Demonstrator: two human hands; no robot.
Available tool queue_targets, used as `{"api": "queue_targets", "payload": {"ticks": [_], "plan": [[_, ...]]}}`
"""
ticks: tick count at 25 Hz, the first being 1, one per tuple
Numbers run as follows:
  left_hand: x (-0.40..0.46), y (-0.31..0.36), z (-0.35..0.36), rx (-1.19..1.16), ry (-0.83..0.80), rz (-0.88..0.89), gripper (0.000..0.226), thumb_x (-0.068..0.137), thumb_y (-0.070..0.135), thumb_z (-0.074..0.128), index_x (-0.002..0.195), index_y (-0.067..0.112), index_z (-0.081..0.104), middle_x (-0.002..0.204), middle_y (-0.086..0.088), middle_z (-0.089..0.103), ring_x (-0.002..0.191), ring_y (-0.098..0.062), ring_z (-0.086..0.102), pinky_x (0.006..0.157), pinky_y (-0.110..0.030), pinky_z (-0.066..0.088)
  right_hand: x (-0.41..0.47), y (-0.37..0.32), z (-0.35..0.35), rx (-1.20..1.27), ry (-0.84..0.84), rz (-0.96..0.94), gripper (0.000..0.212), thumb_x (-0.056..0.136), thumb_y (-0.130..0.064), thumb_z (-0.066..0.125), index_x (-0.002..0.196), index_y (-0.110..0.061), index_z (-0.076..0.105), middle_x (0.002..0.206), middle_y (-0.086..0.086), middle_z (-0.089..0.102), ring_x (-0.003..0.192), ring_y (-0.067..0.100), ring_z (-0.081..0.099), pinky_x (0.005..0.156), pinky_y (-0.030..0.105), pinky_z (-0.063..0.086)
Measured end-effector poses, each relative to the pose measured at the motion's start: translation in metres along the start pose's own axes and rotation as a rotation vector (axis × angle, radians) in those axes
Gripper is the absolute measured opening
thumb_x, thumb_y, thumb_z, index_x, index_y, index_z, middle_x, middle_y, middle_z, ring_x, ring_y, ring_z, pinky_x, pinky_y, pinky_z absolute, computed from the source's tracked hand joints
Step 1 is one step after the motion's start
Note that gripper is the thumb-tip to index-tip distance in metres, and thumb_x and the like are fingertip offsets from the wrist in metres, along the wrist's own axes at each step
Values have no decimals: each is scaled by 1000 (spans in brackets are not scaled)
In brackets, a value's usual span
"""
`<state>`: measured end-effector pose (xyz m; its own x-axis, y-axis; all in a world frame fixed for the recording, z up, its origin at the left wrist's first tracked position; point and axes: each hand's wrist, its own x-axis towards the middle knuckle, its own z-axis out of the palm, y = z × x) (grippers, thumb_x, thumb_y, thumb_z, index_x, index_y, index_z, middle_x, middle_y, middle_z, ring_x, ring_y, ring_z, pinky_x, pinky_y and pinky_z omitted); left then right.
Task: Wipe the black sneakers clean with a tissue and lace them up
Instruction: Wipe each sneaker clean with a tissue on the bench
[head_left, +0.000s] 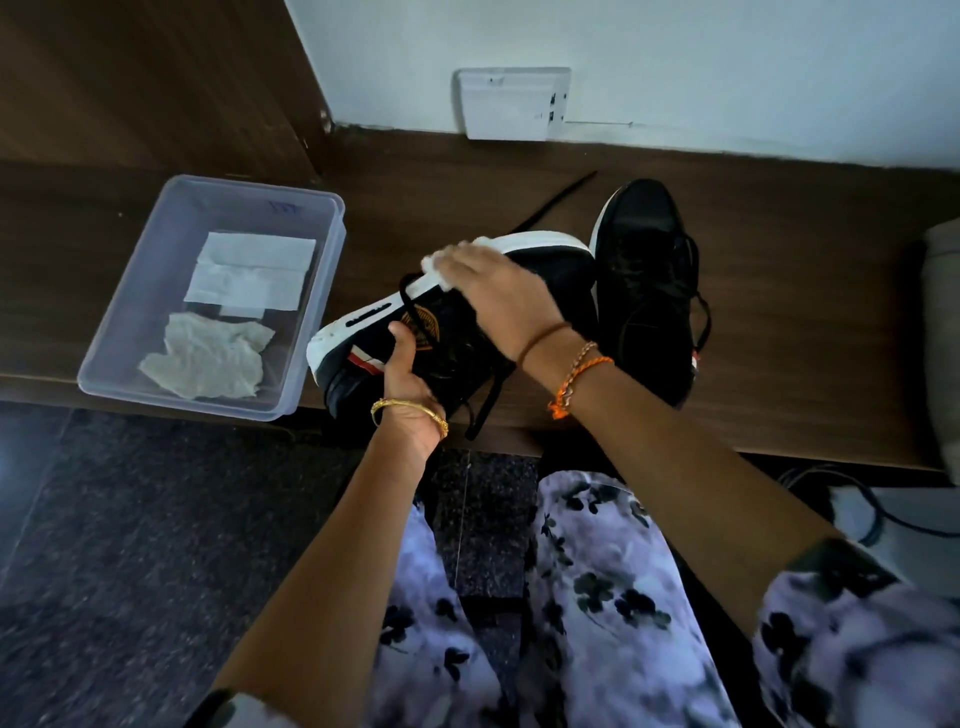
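Observation:
A black sneaker with a white sole (545, 244) lies tipped on its side at the front of the wooden shelf (805, 322). My left hand (402, 382) grips its heel end from below. My right hand (493, 296) presses a white tissue (434, 262) against the white sole, fingers laid over it. The second black sneaker (647, 291) stands upright just to the right, its laces threaded. A loose black lace (553, 202) lies behind the shoes on the shelf.
A clear plastic tub (156, 291) at the left holds folded white tissues (249, 275) and a crumpled used one (205, 358). A white wall plate (511, 104) sits above the shelf. My knees in floral trousers are below, over dark flooring.

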<state>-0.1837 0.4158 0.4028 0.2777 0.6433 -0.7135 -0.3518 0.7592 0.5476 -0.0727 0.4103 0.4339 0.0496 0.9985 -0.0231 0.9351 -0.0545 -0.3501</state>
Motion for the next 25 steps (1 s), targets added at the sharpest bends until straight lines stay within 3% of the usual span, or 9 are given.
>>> {"api": "queue_targets", "payload": {"ticks": [3,5,7,10,12,16,20,23,25], "plan": [[3,8,2,-4,35,-13,62,93,53,37,137,10,43,137,-15,51,87,-22,61,74,-32,51,-2,44,-5,62,149,366,51,91,3,32,139,-13,36,142,12,42,132,27,38,108,29,24],[-3,7,3,178,45,-49,78,77,62,56,136,11,46,139,-11,50,110,-26,59,92,-39,48,-3,54,-7,90,191,578,46,91,2,33,134,-11,43,133,15,50,123,32,45,100,36,34],[-10,0,3,443,93,-102,77,72,49,71,132,6,51,137,-9,53,128,-29,47,109,-43,35,-1,39,-5,138,242,514,40,92,-4,32,128,-8,50,130,16,54,121,32,48,99,36,35],[-8,5,4,461,72,-99,43,86,23,63,123,2,58,121,-14,63,106,-28,62,103,-43,44,-1,5,4,132,124,140,42,93,-8,29,130,-11,48,140,11,47,130,24,42,104,34,34],[-6,15,1,383,11,-85,24,86,13,62,108,2,65,90,-15,73,80,-25,67,87,-39,52,-2,5,5,79,60,82,41,91,-2,34,128,-11,49,136,10,49,127,25,43,101,33,35],[-9,25,-6,379,-22,-29,10,83,11,64,89,3,67,82,-13,71,60,-22,71,63,-29,60,-6,32,-16,205,343,430,40,86,-3,37,117,-13,61,121,16,61,112,36,54,94,37,42],[-8,33,-9,290,-43,-40,34,77,20,69,106,2,66,104,-18,70,91,-32,67,89,-41,53,-25,48,-29,249,423,667,46,87,5,37,121,-16,59,117,21,62,110,39,54,91,35,41],[-8,25,-3,208,-53,-57,22,91,21,53,92,3,65,69,-10,74,74,-26,67,76,-35,53,-34,31,-6,361,550,682,42,81,10,39,112,-6,64,110,23,66,105,38,60,90,34,43],[-10,17,5,160,-70,-64,27,95,20,46,91,1,64,60,-8,74,66,-23,69,74,-33,52,-36,4,18,450,588,616,44,77,14,42,112,-2,64,120,22,63,112,35,59,97,32,43]]}}
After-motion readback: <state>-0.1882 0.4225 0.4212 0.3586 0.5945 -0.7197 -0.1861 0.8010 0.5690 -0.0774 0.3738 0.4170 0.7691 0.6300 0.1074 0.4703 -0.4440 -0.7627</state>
